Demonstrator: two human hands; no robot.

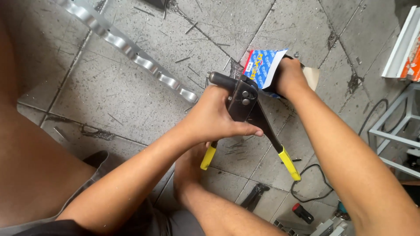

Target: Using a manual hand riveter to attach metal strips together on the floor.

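The left hand [214,117] grips the dark head of a rivet tool [243,101] – its two long handles with yellow ends spread open below, over the gray floor [109,91]. The right hand [289,75] reaches into a small blue and white box [262,65], fingers hidden inside, so their grip cannot be told. A shiny metal strip [131,46] lies nearby – just left.

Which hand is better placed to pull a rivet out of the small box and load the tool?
Probably the right hand: its fingers are already inside the opened blue and white box. The left hand is wrapped around the head of the rivet tool, steadying it.
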